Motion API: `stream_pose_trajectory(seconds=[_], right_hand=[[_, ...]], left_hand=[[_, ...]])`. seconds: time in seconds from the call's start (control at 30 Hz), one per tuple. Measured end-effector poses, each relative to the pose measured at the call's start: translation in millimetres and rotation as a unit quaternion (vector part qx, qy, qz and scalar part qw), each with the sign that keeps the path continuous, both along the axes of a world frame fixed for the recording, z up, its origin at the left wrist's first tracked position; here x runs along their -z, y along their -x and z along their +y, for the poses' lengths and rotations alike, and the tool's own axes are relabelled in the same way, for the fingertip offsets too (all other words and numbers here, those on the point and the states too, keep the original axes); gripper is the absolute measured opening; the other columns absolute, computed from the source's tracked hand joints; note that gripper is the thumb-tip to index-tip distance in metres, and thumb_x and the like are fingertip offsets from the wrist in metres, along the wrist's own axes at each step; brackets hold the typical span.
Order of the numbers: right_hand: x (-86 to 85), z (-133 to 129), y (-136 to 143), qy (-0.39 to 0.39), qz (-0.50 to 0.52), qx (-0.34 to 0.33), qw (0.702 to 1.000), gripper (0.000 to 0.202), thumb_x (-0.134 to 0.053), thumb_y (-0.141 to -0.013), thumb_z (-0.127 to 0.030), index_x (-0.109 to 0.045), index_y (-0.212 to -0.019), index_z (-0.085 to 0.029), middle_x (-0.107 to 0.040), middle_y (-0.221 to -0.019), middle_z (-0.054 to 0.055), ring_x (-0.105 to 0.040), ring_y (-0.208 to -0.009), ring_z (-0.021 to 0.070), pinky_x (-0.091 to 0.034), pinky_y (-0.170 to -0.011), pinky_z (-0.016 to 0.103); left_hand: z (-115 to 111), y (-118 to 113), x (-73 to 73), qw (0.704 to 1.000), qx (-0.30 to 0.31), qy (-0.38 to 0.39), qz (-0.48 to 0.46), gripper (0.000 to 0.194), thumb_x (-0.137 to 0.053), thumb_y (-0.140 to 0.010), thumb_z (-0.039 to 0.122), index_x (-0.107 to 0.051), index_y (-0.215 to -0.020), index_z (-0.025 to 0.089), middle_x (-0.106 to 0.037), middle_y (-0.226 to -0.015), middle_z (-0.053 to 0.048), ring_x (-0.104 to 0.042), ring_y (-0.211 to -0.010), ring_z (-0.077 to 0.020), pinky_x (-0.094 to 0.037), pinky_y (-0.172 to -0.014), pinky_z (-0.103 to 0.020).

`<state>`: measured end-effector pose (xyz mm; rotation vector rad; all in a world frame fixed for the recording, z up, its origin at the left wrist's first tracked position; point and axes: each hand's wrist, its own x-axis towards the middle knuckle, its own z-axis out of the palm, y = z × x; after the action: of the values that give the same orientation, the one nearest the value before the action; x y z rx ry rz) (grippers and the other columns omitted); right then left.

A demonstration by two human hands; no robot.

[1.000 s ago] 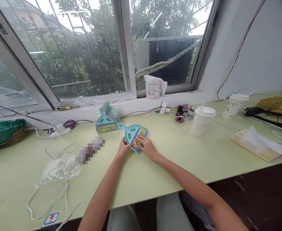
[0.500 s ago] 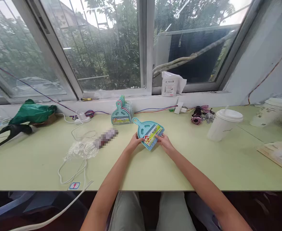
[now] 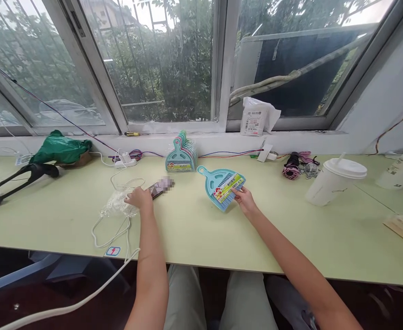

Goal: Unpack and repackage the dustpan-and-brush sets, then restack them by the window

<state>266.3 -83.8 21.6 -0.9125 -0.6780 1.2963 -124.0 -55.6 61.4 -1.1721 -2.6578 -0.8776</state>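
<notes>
A light blue dustpan with a small brush and a colourful label (image 3: 222,185) is tilted above the table, held at its lower right edge by my right hand (image 3: 245,200). My left hand (image 3: 139,198) is at the right side of a crumpled heap of clear plastic bags (image 3: 117,202), fingers bent onto it; whether it grips a bag is hard to make out. Beside that hand lies a phone (image 3: 158,188), partly blurred. Near the window sill stands a row of several similar dustpan sets (image 3: 181,156) in clear wrapping.
Along the back are a green bag (image 3: 59,149), a power strip (image 3: 125,162), a white adapter (image 3: 265,152) and pink-black cords (image 3: 291,167). A white lidded cup (image 3: 334,183) stands right. A white cable (image 3: 84,300) hangs over the front edge.
My left hand has let go of the dustpan and moved left to the plastic bags. My right hand still holds the dustpan. The view has shifted slightly.
</notes>
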Motion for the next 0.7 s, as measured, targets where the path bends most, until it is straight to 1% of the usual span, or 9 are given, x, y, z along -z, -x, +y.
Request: stream_pose_trajectory(seconds=[0.07,0.13,0.27,0.37,0.4,0.47,0.53,0.63,0.7], right_hand=[[-0.3,0,0,0.004,0.002,0.0,1.0,0.034,-0.084,-0.055,-0.022,-0.064,-0.082,-0.019,-0.073,-0.086,0.002,-0.07,-0.076,0.0186,-0.059,-0.071,0.031],[-1.1,-1,0,0.007,0.002,0.002,1.0,0.033,-0.084,-0.055,-0.021,-0.064,-0.082,-0.02,-0.073,-0.087,0.003,-0.07,-0.076,0.0188,-0.059,-0.071,0.031],[-1.9,-1,-2,0.006,0.003,0.012,1.0,0.033,-0.082,-0.057,-0.022,-0.064,-0.084,-0.019,-0.073,-0.09,0.003,-0.07,-0.079,0.0187,-0.059,-0.072,0.031],[-1.2,-1,-3,0.008,0.006,0.017,1.0,0.032,-0.082,-0.058,-0.021,-0.064,-0.085,-0.019,-0.073,-0.09,0.003,-0.07,-0.08,0.0184,-0.059,-0.073,0.03],[-0.9,0,-4,0.009,0.008,0.018,1.0,0.032,-0.082,-0.058,-0.021,-0.064,-0.085,-0.019,-0.073,-0.09,0.003,-0.07,-0.08,0.0184,-0.059,-0.073,0.03],[-0.5,0,-6,0.006,0.009,0.018,1.0,0.032,-0.082,-0.058,-0.021,-0.064,-0.085,-0.02,-0.073,-0.091,0.003,-0.07,-0.08,0.0188,-0.059,-0.074,0.031],[-0.5,0,-7,0.002,0.009,0.018,1.0,0.032,-0.081,-0.059,-0.021,-0.064,-0.086,-0.02,-0.073,-0.092,0.003,-0.07,-0.081,0.0193,-0.059,-0.075,0.032],[-2.0,0,-11,-0.001,0.008,0.023,1.0,0.03,-0.08,-0.062,-0.02,-0.064,-0.088,-0.019,-0.073,-0.092,0.004,-0.07,-0.082,0.0196,-0.059,-0.077,0.033],[-3.8,0,-14,0.0,0.003,0.023,1.0,0.029,-0.078,-0.064,-0.019,-0.064,-0.089,-0.019,-0.073,-0.09,0.004,-0.07,-0.081,0.0194,-0.059,-0.076,0.033]], left_hand=[[1,7,2.4,1.0,-0.002,0.023,-0.013,0.026,-0.055,-0.08,0.022,-0.065,-0.103,0.014,-0.066,-0.104,-0.02,-0.054,-0.109,-0.0356,-0.03,-0.092,-0.054],[5,11,4.7,1.0,0.011,0.01,-0.026,0.025,-0.052,-0.079,0.014,-0.067,-0.099,0.015,-0.067,-0.1,-0.018,-0.057,-0.103,-0.0329,-0.032,-0.089,-0.05],[15,15,8.2,0.996,0.06,-0.04,-0.061,0.029,-0.048,-0.073,0.002,-0.069,-0.088,0.014,-0.067,-0.092,-0.014,-0.059,-0.094,-0.0287,-0.037,-0.086,-0.044],[22,8,5.6,0.983,0.129,-0.12,-0.057,0.034,-0.045,-0.071,-0.001,-0.07,-0.086,0.015,-0.062,-0.091,-0.011,-0.058,-0.089,-0.024,-0.041,-0.084,-0.039],[23,1,3.4,0.973,0.166,-0.154,-0.044,0.036,-0.043,-0.072,-0.002,-0.07,-0.088,0.015,-0.059,-0.092,-0.01,-0.057,-0.089,-0.0228,-0.042,-0.084,-0.037],[25,-23,-1.3,0.943,0.258,-0.21,-0.007,0.039,-0.04,-0.074,-0.001,-0.07,-0.093,0.017,-0.055,-0.093,-0.01,-0.055,-0.091,-0.0217,-0.043,-0.085,-0.035],[25,-54,-3.9,0.905,0.357,-0.228,0.025,0.035,-0.041,-0.079,0.003,-0.067,-0.099,0.017,-0.052,-0.092,-0.009,-0.053,-0.093,-0.0219,-0.043,-0.087,-0.035],[20,-99,1.6,0.85,0.484,-0.193,0.077,0.021,-0.05,-0.084,0.014,-0.065,-0.098,0.019,-0.049,-0.09,-0.008,-0.05,-0.094,-0.0229,-0.043,-0.088,-0.037],[18,-118,11.6,0.817,0.545,-0.154,0.104,0.024,-0.049,-0.083,0.009,-0.064,-0.099,0.019,-0.048,-0.09,-0.007,-0.049,-0.093,-0.0222,-0.044,-0.085,-0.036]])
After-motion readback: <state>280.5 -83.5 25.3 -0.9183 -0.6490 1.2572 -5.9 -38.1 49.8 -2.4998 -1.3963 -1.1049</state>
